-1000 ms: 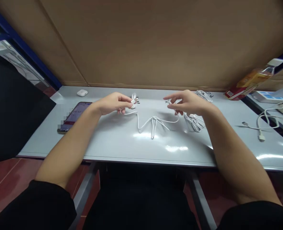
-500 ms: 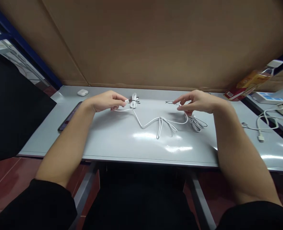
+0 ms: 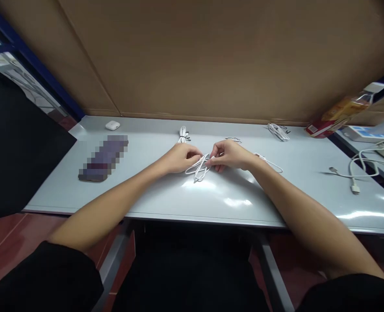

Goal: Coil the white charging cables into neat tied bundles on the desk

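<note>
A white charging cable (image 3: 200, 172) lies gathered in loose loops above the middle of the desk. My left hand (image 3: 183, 157) pinches its left side, thumb and fingers closed. Facing it, my right hand (image 3: 228, 154) grips the right side of the loops between thumb and fingertips. Just behind my left hand is a coiled white cable (image 3: 183, 133) bound with a black twist tie. Loose black twist ties (image 3: 233, 140) lie behind my right hand. Another white cable (image 3: 271, 163) sits partly hidden behind my right wrist.
A coiled cable (image 3: 278, 132) rests at the back right, near a drink bottle (image 3: 340, 113). An uncoiled white cable (image 3: 357, 175) trails off the right side. To the left are a blurred-out phone (image 3: 102, 159) and a white earbud case (image 3: 112, 125). A brown panel (image 3: 211, 60) borders the back.
My hands have come together from far apart. The cable that stretched between them is now bunched into loops. The coil at the back right and the phone are now uncovered.
</note>
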`<state>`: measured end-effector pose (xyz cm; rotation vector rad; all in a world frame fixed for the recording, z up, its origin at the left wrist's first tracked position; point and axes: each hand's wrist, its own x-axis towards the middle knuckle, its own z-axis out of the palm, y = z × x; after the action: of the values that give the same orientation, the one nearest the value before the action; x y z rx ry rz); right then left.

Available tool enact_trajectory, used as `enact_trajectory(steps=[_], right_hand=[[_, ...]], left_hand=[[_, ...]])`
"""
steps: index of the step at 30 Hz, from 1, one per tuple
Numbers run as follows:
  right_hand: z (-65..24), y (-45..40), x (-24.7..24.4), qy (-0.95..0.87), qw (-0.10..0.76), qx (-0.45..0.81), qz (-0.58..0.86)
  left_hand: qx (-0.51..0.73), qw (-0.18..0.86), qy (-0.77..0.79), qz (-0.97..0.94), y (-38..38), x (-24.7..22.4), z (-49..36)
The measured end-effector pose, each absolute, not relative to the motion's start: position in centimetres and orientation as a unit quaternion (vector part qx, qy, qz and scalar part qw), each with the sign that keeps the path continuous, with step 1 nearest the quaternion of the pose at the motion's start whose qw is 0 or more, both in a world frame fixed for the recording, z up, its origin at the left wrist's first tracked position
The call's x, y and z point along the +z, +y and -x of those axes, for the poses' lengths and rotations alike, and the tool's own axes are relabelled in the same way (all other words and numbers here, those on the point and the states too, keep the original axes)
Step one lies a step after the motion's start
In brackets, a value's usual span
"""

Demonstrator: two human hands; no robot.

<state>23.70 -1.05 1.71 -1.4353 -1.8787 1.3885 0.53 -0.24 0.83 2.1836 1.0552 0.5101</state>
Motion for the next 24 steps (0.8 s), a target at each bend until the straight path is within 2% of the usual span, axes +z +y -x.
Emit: enact_trajectory(steps=[8,12,15,18,21,24], right_hand=[[-22.7,-1.7,1.6,-0.709,0.214,0.373,0.559],[-23.3,-1.4,1.8,-0.766,0.221,0.27,0.54],[-23.4,-1.5,1.6,-0.821,0.252,0.196,0.473],[-22.8,-2.1,1.3,-0.863,0.248,0.154,0.412],[-21.6,-2.8,1.0,-0.866,0.23,0.09,0.435],[-20.8,-3.0,0.9,-0.853,0.193,0.025,0.485]], left_hand=[[0.119,0.224,0.331,-0.909,-1.0,1.6,0.1],[0.143,0.236,0.348,-0.896,-0.7,1.4,0.0],[0.155,0.322,0.373,-0.856,-0.3,1.7,0.2],[0.176,0.477,0.347,-0.788,0.1,1.8,0.4],[0.18,0.618,0.296,-0.706,0.2,1.5,0.4],[0.133,0.693,0.28,-0.652,0.2,1.2,0.3]])
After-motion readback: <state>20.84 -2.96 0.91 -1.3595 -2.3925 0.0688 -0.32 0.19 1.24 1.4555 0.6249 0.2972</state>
